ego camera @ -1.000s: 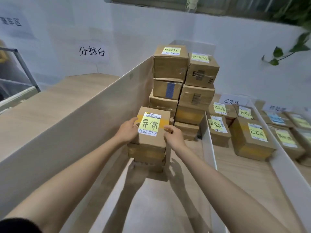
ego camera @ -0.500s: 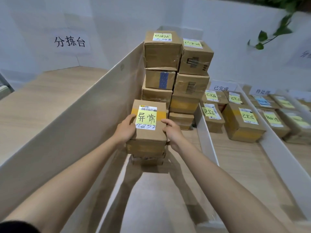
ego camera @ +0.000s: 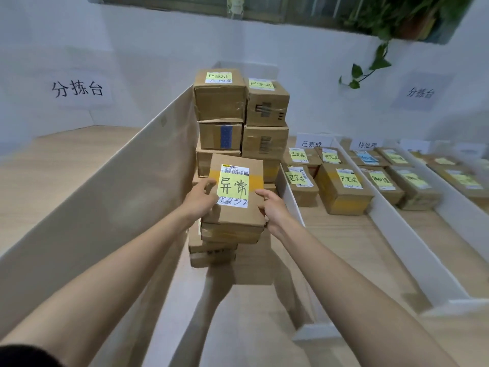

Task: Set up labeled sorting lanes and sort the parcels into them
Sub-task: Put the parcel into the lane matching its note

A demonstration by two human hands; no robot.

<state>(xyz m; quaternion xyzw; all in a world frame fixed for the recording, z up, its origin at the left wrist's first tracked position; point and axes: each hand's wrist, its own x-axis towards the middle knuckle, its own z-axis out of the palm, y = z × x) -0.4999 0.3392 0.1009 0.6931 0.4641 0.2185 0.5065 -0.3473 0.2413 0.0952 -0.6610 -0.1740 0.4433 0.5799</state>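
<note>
Tall box stack [ego camera: 239, 120] blocks the lane's far end; bare floor [ego camera: 246, 321] lies open between 2 dividers [ego camera: 100, 207].

Both hands, left hand [ego camera: 201, 197], right hand [ego camera: 273, 209], gripping labeled parcel [ego camera: 234, 207] atop low stack [ego camera: 211, 250]

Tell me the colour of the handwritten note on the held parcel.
Yellow with black characters, seen in the head view.

The one head-worn view looks forward and down along both forearms. It sits close above the nearest parcel [ego camera: 235, 197]. The far wall [ego camera: 317, 75] fills its top.
</note>
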